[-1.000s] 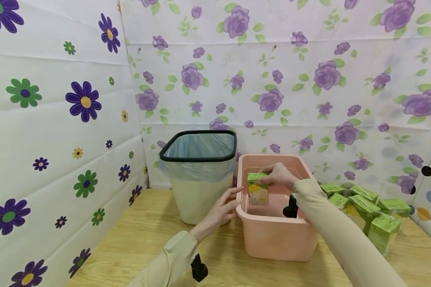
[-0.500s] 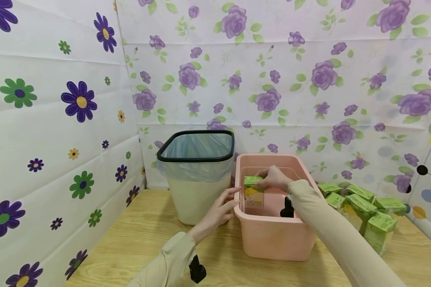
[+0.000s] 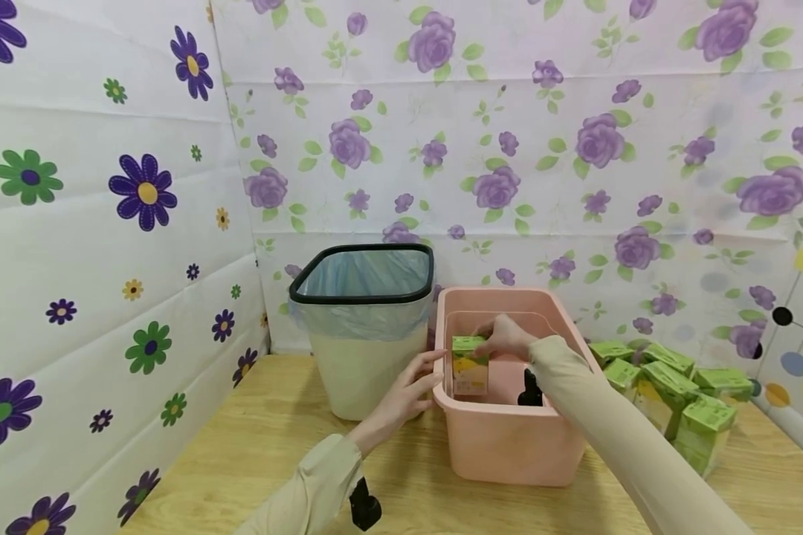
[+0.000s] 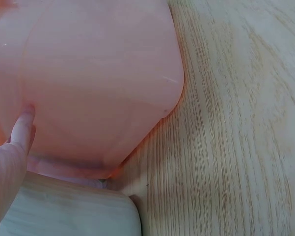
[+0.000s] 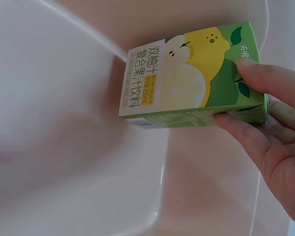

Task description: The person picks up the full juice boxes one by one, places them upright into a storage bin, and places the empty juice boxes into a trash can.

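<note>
Fingers of right hand point(image 3: 507, 338) pinch green cardboard box point(image 5: 191, 73), some tips hidden; straight-fingered left hand point(image 3: 404, 395) touches pink plastic tub point(image 3: 515, 447).

Pink tub point(image 3: 515, 449): one
Juice carton point(image 3: 471, 377) inside: one
Green cartons point(image 3: 702, 431) heaped: at least six, overlapping
Lined bin point(image 3: 364, 371): one
Black wrist pieces point(image 3: 365, 507): two
Surface point(image 3: 254, 453): one

Printed purple roses point(image 3: 600, 141) cover a pale back wall point(image 3: 401, 111), meeting a white left wall point(image 3: 87, 245) of bold daisies point(image 3: 143, 193). Coloured dots point(image 3: 794, 364) mark the far right, above a wood-grained surface point(image 3: 254, 431)
</note>
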Demonstrator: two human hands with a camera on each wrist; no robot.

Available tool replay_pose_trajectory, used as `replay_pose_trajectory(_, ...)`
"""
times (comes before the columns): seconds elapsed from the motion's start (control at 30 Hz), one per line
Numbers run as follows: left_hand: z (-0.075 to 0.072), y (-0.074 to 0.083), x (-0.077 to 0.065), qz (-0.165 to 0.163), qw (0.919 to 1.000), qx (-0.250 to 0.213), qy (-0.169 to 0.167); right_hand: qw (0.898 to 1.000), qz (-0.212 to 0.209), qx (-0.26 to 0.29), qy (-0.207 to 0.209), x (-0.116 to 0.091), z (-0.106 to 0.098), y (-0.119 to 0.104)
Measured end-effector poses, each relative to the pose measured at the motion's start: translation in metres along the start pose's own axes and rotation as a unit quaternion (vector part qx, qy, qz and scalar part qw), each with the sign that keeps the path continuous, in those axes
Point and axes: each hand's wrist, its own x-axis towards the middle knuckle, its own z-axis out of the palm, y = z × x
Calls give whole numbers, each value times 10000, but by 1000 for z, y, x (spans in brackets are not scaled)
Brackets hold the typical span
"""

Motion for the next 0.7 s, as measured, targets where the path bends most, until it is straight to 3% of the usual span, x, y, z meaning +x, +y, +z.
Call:
replay_pose_trajectory(0.43,1,1,-3,45,10000,-49,-49,9995,311,-69,86,0,6,4)
replay_pose_trajectory(0.7,1,-1,-3,62,10000,-12,-46,9993,272,-242,-103,-4,7,7)
